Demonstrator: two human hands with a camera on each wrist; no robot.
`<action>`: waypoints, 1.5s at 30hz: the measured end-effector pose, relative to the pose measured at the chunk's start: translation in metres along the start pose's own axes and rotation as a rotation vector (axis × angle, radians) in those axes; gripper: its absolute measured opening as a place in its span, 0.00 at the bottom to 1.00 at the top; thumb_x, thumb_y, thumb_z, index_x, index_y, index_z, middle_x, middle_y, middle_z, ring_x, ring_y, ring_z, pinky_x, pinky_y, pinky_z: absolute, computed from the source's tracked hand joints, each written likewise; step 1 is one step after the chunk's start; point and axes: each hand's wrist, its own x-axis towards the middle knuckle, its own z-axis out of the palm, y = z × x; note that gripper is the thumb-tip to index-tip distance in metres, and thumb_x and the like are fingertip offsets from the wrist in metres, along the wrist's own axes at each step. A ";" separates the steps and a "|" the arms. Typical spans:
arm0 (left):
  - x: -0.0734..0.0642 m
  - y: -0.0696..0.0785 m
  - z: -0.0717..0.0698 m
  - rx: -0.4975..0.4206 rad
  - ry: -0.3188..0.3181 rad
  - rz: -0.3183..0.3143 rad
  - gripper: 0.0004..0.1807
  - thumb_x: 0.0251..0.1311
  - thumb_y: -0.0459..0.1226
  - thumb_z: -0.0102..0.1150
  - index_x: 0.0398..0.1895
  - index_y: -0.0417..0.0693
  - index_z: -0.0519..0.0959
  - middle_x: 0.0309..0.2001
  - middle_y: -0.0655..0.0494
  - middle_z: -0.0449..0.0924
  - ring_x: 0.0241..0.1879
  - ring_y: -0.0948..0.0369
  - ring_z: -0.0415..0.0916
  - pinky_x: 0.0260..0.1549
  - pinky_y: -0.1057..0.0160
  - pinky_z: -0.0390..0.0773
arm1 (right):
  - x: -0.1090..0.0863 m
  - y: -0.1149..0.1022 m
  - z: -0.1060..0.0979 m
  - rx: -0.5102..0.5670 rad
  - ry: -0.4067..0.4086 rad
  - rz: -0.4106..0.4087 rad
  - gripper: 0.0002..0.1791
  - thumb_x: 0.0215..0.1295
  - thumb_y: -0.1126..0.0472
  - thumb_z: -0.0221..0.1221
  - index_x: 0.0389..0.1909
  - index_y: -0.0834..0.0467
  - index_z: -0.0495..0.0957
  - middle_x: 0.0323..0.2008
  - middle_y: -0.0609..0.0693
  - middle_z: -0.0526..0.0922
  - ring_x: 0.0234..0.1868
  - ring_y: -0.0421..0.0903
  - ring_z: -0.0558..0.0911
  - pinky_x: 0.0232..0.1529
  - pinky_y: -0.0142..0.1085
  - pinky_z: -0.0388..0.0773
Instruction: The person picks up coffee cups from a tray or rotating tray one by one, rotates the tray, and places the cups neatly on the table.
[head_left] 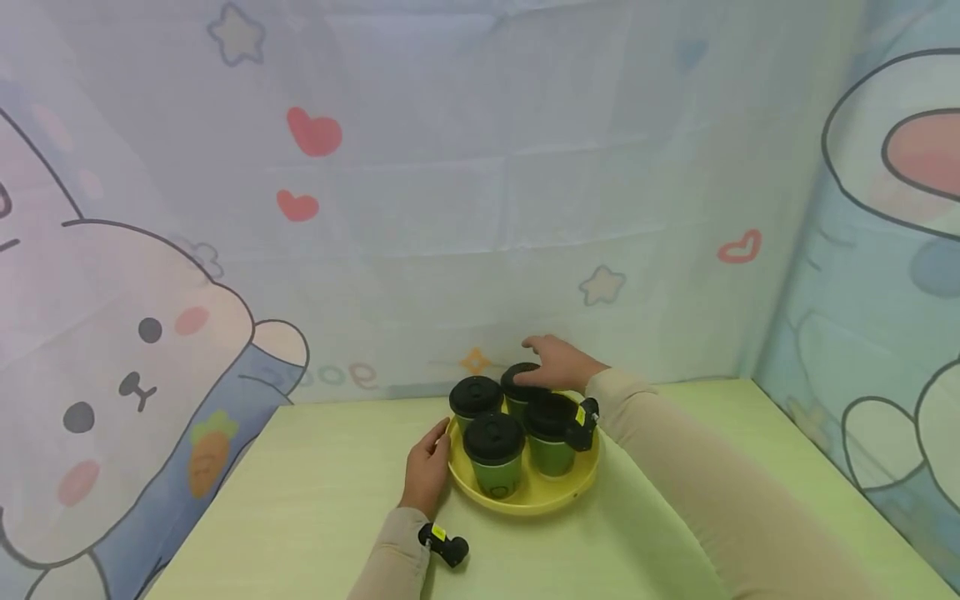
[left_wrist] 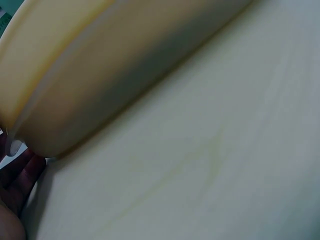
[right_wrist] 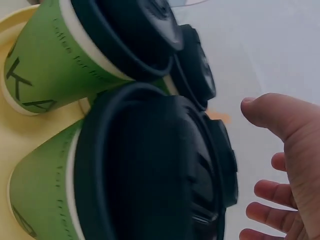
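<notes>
Several green paper cups with black lids stand upright on a round yellow tray: a front cup [head_left: 497, 454], a right cup [head_left: 553, 454], a left cup [head_left: 476, 398] and a back cup [head_left: 517, 385]. My left hand [head_left: 427, 471] rests beside the yellow tray [head_left: 525, 505], with fingers [left_wrist: 25, 172] against its left rim. My right hand [head_left: 564, 364] is over the back of the tray beside the back cup's lid, thumb and fingers spread apart. In the right wrist view, a gap shows between the thumb [right_wrist: 270, 112] and the black lids [right_wrist: 165, 165].
The tray stands on a pale yellow-green table [head_left: 337, 467], near its back edge. Behind it hangs a printed cloth [head_left: 465, 208] with hearts, stars and cartoon animals. Another printed panel [head_left: 862, 333] borders the right side. A small black camera is on each wrist.
</notes>
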 end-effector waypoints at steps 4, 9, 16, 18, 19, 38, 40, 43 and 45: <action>0.000 -0.003 0.001 0.005 -0.001 -0.012 0.23 0.76 0.42 0.49 0.70 0.51 0.75 0.68 0.48 0.74 0.64 0.49 0.72 0.61 0.48 0.72 | 0.004 0.002 0.009 -0.044 -0.027 0.000 0.44 0.67 0.43 0.63 0.76 0.63 0.61 0.71 0.64 0.67 0.70 0.61 0.67 0.67 0.55 0.67; -0.003 -0.002 0.001 0.007 0.002 -0.035 0.23 0.76 0.43 0.48 0.70 0.52 0.75 0.68 0.48 0.73 0.64 0.49 0.73 0.61 0.48 0.73 | 0.006 0.000 0.017 -0.100 -0.021 0.023 0.45 0.65 0.44 0.64 0.76 0.62 0.61 0.71 0.63 0.67 0.71 0.62 0.66 0.67 0.55 0.66; -0.002 0.001 0.000 0.010 -0.003 -0.019 0.23 0.76 0.43 0.47 0.71 0.51 0.74 0.69 0.47 0.73 0.65 0.48 0.72 0.61 0.47 0.73 | 0.007 -0.001 0.019 -0.120 -0.016 0.041 0.44 0.64 0.44 0.64 0.75 0.61 0.62 0.70 0.63 0.68 0.70 0.64 0.67 0.66 0.56 0.67; -0.002 0.002 0.000 0.003 -0.002 -0.024 0.23 0.76 0.43 0.47 0.71 0.51 0.74 0.69 0.48 0.73 0.64 0.49 0.72 0.60 0.47 0.73 | 0.008 -0.002 0.018 -0.119 -0.011 0.044 0.44 0.65 0.45 0.64 0.75 0.61 0.62 0.70 0.63 0.69 0.70 0.64 0.67 0.66 0.56 0.67; -0.002 0.002 0.000 0.004 0.000 -0.022 0.23 0.76 0.43 0.47 0.71 0.51 0.74 0.69 0.48 0.73 0.64 0.48 0.72 0.60 0.47 0.73 | 0.007 -0.002 0.018 -0.117 -0.009 0.047 0.44 0.65 0.45 0.64 0.75 0.61 0.62 0.70 0.63 0.69 0.70 0.64 0.67 0.66 0.56 0.67; -0.003 0.001 -0.001 0.002 -0.005 -0.021 0.23 0.76 0.44 0.48 0.70 0.51 0.74 0.68 0.49 0.74 0.61 0.50 0.75 0.58 0.49 0.75 | 0.001 -0.006 -0.008 -0.066 0.077 0.063 0.39 0.64 0.47 0.61 0.73 0.61 0.66 0.66 0.64 0.72 0.66 0.63 0.71 0.62 0.55 0.71; -0.004 0.002 -0.002 -0.003 -0.008 -0.021 0.23 0.76 0.43 0.48 0.70 0.51 0.74 0.68 0.48 0.74 0.59 0.50 0.76 0.56 0.50 0.76 | -0.002 -0.008 -0.015 -0.074 0.084 0.057 0.39 0.65 0.47 0.60 0.73 0.61 0.66 0.66 0.65 0.73 0.66 0.63 0.72 0.62 0.55 0.71; -0.005 0.002 -0.001 -0.007 -0.013 -0.017 0.23 0.77 0.43 0.48 0.71 0.49 0.73 0.68 0.47 0.73 0.58 0.49 0.76 0.55 0.50 0.77 | -0.008 -0.007 -0.026 -0.074 0.101 0.055 0.38 0.66 0.48 0.60 0.73 0.62 0.66 0.66 0.65 0.73 0.65 0.63 0.72 0.62 0.54 0.71; -0.005 0.002 0.000 -0.008 -0.015 -0.026 0.24 0.77 0.43 0.48 0.71 0.49 0.73 0.68 0.48 0.73 0.60 0.49 0.76 0.56 0.51 0.76 | -0.013 -0.004 -0.033 -0.066 0.110 0.059 0.38 0.66 0.48 0.60 0.73 0.62 0.65 0.66 0.65 0.72 0.66 0.63 0.72 0.62 0.55 0.71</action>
